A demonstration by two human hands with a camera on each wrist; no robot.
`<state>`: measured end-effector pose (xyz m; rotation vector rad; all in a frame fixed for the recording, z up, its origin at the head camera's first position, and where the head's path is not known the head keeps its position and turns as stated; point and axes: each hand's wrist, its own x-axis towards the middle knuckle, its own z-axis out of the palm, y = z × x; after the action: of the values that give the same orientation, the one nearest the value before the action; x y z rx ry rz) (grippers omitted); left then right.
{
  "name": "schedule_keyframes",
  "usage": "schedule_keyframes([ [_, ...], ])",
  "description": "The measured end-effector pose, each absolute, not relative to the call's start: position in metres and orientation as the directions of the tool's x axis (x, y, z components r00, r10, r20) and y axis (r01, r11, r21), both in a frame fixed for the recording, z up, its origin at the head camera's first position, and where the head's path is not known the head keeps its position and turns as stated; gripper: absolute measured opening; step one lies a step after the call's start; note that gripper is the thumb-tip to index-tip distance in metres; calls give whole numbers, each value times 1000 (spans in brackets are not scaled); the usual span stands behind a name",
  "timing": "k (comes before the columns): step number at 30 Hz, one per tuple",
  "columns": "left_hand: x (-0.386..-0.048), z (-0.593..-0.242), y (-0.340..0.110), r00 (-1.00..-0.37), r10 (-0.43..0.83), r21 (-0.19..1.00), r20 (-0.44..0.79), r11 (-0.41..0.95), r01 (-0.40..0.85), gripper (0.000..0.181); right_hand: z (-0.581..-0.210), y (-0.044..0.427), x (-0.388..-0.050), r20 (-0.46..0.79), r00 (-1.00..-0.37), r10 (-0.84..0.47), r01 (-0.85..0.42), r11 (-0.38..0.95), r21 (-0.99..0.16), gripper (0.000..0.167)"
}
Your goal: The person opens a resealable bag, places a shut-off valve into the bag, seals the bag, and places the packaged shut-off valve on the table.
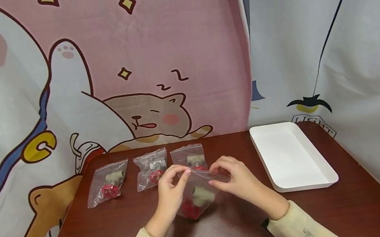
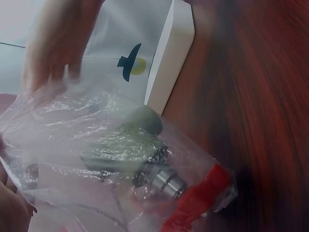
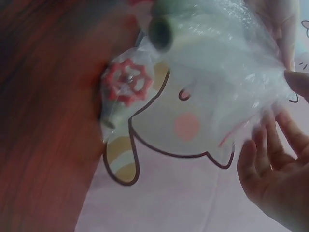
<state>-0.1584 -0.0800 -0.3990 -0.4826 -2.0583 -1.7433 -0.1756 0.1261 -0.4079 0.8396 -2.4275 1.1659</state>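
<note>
A clear plastic zip bag (image 1: 204,176) hangs between my two hands above the table. Inside it lies a valve with a grey-green pipe body (image 1: 203,195) and a red handwheel (image 1: 190,209); the left wrist view also shows a metal collar (image 2: 166,182) between them. My left hand (image 1: 169,192) pinches the bag's top edge between thumb and fingers. Opposite, my right hand (image 1: 240,179) grips the other side of that edge, its thumb below and fingers above. Whether the seal is parted I cannot tell.
Behind the hands, three similar bagged valves lie in a row: a left bag (image 1: 108,184), a middle bag (image 1: 151,169) and a right bag (image 1: 187,152) partly covered. A white tray (image 1: 294,155) stands at the right. Printed cloth (image 1: 178,21) hangs behind the brown table (image 1: 361,207).
</note>
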Motion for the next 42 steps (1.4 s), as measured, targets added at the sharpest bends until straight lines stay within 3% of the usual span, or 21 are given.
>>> schedule_keyframes([
  [3,-158,-399,-78,-862,29,850,506,151,505,7,-404,118,-179,523,-768,-369,-638,498,-586,32],
  [11,-159,-399,-78,-832,69,819,551,151,554,4,-401,105,-188,553,-723,-415,-688,353,-634,10],
  [28,-159,-399,-77,-811,77,799,579,143,584,3,-368,95,-169,598,-699,-392,-711,297,-637,8],
  [42,-158,-398,-78,-819,34,803,573,175,569,3,-379,109,-170,528,-746,-406,-659,334,-674,8],
])
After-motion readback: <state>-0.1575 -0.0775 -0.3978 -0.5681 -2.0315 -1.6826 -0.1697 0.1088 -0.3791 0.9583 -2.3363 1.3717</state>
